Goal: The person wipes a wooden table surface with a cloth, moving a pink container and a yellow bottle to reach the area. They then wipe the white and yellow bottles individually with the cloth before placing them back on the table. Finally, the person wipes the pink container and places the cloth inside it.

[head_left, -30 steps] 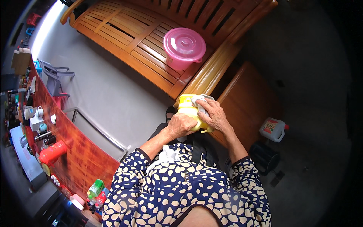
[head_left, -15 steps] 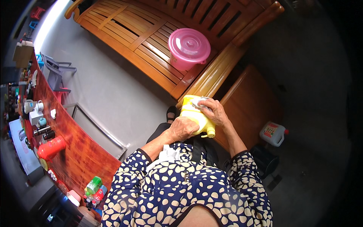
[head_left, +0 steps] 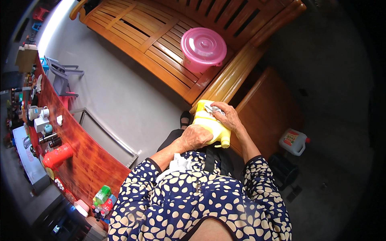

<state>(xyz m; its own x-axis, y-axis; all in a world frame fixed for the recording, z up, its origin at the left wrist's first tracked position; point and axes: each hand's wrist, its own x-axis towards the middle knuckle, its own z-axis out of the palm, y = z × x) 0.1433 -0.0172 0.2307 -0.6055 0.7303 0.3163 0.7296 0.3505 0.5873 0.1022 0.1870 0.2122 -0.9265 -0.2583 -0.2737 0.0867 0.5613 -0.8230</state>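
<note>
1. A red cylindrical container [head_left: 58,156], smooth and shiny, lies farthest left among the small goods on the table.
2. The table [head_left: 90,154] has a glossy, red-brown, streaked surface with a curved-looking edge; a green bottle [head_left: 102,195] is near its closer end.
3. The bench [head_left: 132,38] is polished wood, slatted across seat and back.
4. The left hand [head_left: 196,136] is clenched on the yellow jug, perhaps at its handle, though the fingers hide that part.
5. A round pink bucket [head_left: 197,65] stands on the bench; its ringed, translucent-looking lid covers whatever is inside.
6. The yellow jug [head_left: 217,129], smooth plastic, is held in front of the person's lap, neck toward the body; its contents do not show.
7. The right hand [head_left: 227,117] grasps a crumpled whitish cloth [head_left: 214,109] against the jug's side.
8. A pale plastic jug [head_left: 296,143] with a red cap is at far right.
</note>
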